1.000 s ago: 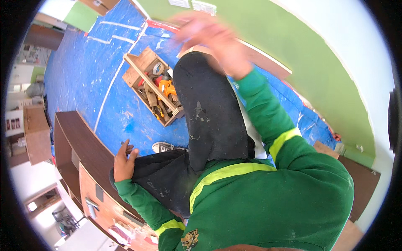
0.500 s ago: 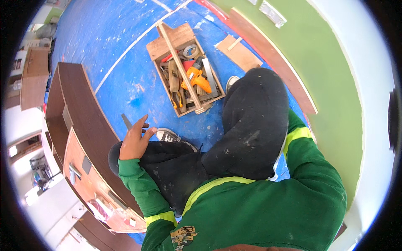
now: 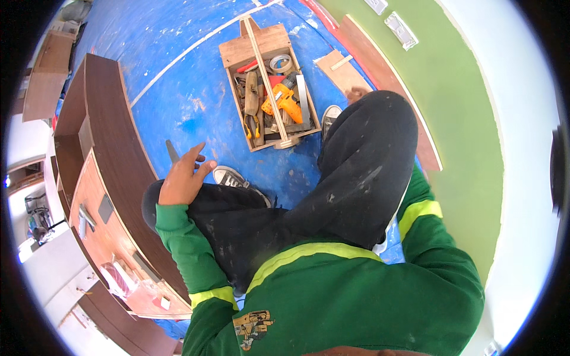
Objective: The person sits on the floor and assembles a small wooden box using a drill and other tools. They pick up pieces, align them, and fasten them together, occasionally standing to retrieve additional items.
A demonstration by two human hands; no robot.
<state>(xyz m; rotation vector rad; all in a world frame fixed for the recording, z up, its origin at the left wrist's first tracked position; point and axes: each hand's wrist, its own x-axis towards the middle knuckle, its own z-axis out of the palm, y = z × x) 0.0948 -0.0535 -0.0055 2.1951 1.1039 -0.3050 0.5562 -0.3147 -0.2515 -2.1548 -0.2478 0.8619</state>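
Note:
My left hand [image 3: 183, 179] is raised above my left knee, its thumb and forefinger partly extended. A flat grey blade [image 3: 172, 152] sticks out past its far side, held in the hand; the handle is hidden. Only the fingers of my right hand [image 3: 356, 93] show, beyond my right knee beside a thin wooden board [image 3: 339, 70]; whether they grip anything is unclear. In front of me stands a wooden toolbox [image 3: 236, 52] with a long bar handle. Inside lie an orange drill [image 3: 285, 104], a roll of tape [image 3: 281, 63], yellow-handled pliers [image 3: 252, 127] and a metal square [image 3: 303, 98].
A dark brown wooden cabinet [image 3: 113, 113] lies along my left, with a metal tool [image 3: 86, 217] on its lighter panel. To the right, a long brown plank [image 3: 380, 65] leans along the green wall [image 3: 469, 118]. Blue sheeting [image 3: 178, 77] covers the floor.
The view has shifted, so the toolbox appears higher and farther right. The fingers of my right hand now show beyond the knee. My left hand still holds the blade, now tipped more upright.

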